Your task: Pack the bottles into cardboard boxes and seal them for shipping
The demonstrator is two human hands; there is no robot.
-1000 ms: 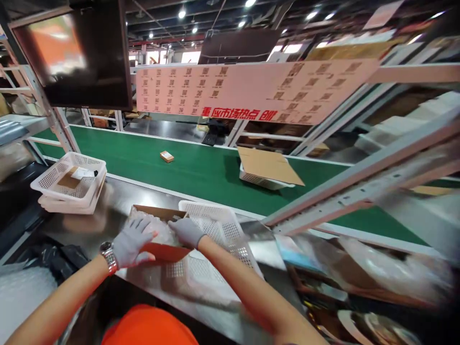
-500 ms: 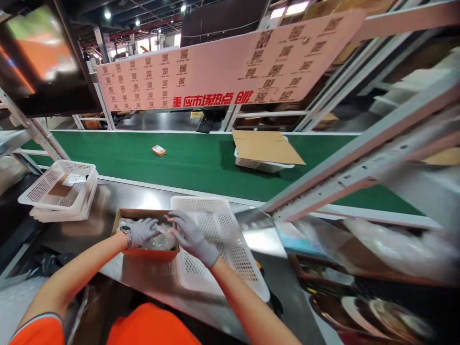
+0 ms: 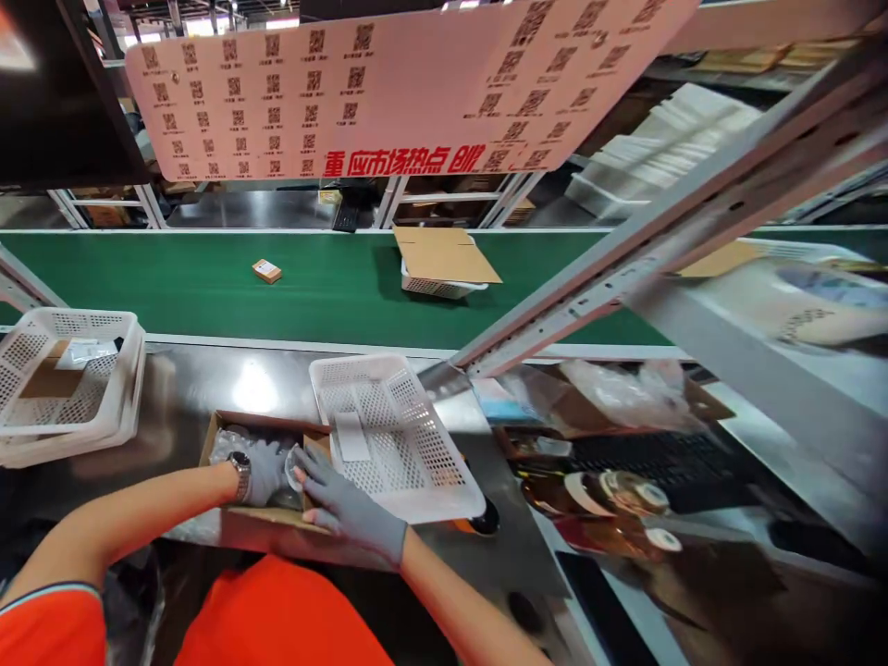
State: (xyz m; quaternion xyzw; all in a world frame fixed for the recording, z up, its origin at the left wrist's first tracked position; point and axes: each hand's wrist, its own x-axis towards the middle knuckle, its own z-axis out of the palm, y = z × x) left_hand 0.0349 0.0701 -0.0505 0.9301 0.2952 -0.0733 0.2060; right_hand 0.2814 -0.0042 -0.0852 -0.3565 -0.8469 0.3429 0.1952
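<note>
My left hand [image 3: 264,470], in a grey glove with a watch at the wrist, reaches down into an open cardboard box [image 3: 267,518]. Its fingertips are hidden among clear plastic wrap [image 3: 226,444]. At the box's right end, my right hand [image 3: 343,499], also gloved, has its fingers stretched over the edge and its thumb apart. Its fingertips touch or nearly touch the clear plastic between the hands. Just right of the box lies a white perforated basket [image 3: 434,453] with a white slip of paper [image 3: 351,437] in it.
Stacked white baskets [image 3: 131,370] stand at the left. Behind runs a green conveyor belt [image 3: 333,296] carrying a small carton [image 3: 266,270] and a basket covered by a cardboard sheet [image 3: 448,254]. A slanted metal post [image 3: 555,305] crosses the right side, near bottles and a keyboard [image 3: 645,462].
The view has turned down and to the right. My left hand sits deeper in the box, and my right hand has come down onto its right end. A white slip now shows in the basket.
</note>
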